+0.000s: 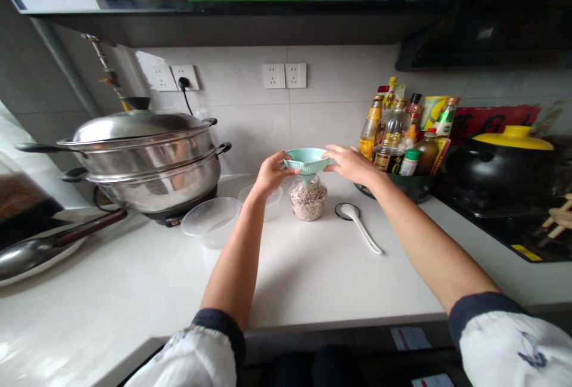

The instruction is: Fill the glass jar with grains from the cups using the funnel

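A pale green funnel sits in the mouth of a small glass jar filled with mixed grains, on the white counter. My left hand grips the funnel's left rim with curled fingers. My right hand holds the right rim, fingers bent over its edge. Beside the jar lie a white ceramic spoon and a round black lid. Two clear plastic containers stand just left of the jar.
A large steel steamer pot with lid stands at the left. A ladle on a plate lies at the far left. Sauce bottles crowd a dark bowl on the right. A black pot with yellow lid sits on the stove.
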### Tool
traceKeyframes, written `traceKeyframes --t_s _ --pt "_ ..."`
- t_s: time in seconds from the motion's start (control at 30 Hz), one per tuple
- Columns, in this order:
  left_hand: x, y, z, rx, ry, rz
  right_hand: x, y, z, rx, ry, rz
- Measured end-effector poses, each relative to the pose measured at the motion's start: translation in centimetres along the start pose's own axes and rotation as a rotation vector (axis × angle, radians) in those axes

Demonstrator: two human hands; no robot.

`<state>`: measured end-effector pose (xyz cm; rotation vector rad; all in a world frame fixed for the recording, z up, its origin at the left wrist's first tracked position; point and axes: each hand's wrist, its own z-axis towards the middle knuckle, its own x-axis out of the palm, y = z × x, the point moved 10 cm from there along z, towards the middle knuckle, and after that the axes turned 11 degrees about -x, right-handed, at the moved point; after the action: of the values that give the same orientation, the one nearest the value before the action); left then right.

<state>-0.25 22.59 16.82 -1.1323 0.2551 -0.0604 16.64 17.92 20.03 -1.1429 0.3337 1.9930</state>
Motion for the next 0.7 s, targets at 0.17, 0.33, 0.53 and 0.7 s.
traceKeyframes --t_s 0.17,0.33,0.53,0.7 --pt "-0.2 0.2 -0.2 -0.038 -0.025 0.003 -0.9 0.8 0.0 -0.061 -0.157 0.072" --pt "-0.3 -0.4 -0.2 0.017 -0.046 0.144 0.1 2.1 0.0 -0.093 -0.099 0.096" --pt "-0.7 -0.2 0.1 0.034 -0.087 0.208 -0.1 3.0 -0.2 -0.109 -0.087 0.091" --pt "-0.6 -0.3 0.2 0.073 -0.077 0.236 -0.1 3.6 -0.1 -0.118 -0.070 0.081"
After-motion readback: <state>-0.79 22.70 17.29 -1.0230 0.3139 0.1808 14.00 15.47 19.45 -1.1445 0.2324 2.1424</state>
